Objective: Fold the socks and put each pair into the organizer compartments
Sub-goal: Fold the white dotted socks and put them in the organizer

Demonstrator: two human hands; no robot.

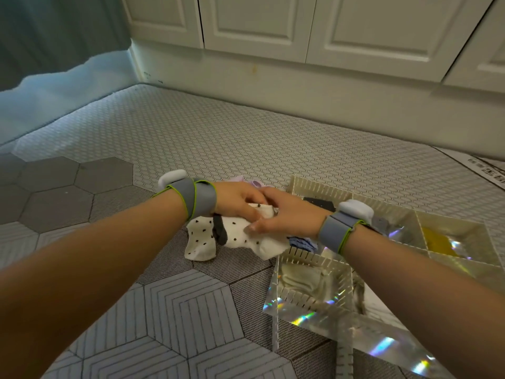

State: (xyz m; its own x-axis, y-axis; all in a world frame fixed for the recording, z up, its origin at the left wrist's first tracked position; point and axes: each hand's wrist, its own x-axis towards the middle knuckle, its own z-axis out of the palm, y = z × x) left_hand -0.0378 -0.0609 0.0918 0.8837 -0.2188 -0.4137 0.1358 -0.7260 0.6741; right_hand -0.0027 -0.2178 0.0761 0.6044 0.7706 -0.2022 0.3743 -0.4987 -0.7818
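Note:
A pair of white socks with black dots and dark heels (207,236) lies on the patterned mat, just left of the organizer (314,262). My left hand (237,201) grips the upper end of the socks, fingers curled round the fabric. My right hand (287,214) lies across them from the right, thumb and fingers pinching the cloth. The organizer is a cream slotted box with several compartments; one holds a folded cream pair (300,280), another a dark pair (319,205), another a yellow pair (437,242). A blue sock (300,243) shows under my right wrist.
Pale purple socks (251,182) lie just beyond my hands. White cabinet doors (259,26) stand along the far side. A shiny iridescent sheet (382,340) lies under the organizer at the lower right. The mat (191,310) stretches to the left and front.

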